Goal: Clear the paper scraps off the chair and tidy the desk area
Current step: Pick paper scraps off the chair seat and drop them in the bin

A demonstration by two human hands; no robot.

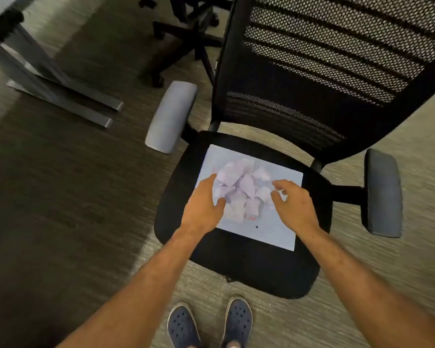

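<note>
The pile of torn white paper scraps (241, 190) lies at the centre of the frame on a flat white paper sheet (274, 229), which rests on the black fabric seat of the mesh-backed office chair (249, 270). None of the scraps has been removed yet.

Your left hand (202, 204) is at the left edge of the pile, fingers extended and relaxed, thumb touching the nearest scraps; it grips nothing. Your right hand (293, 207) is at the right edge of the pile, fingers loosely bent toward the scraps, also holding nothing. Whether its fingertips touch the paper cannot be determined.

Handling characteristics (estimated): the scraps are very light, thin, creased and loose. They will likely shift or scatter under a quick movement and compress easily when squeezed. Cup both hands inward from opposite sides and gather the pile in one mass. Alternatively, take hold of the underlying sheet by two opposite edges and lift it as a tray; the sheet is limp and will probably sag, so curl its edges upward.

Surroundings: the chair back, in the upper right of the frame, is perforated black mesh with horizontal bands. Smooth grey padded armrests (383, 193) stand at left and right of the seat. The floor is grey-brown textured carpet (73, 197). Flat metal desk feet (68, 96) appear in the upper left.
</note>
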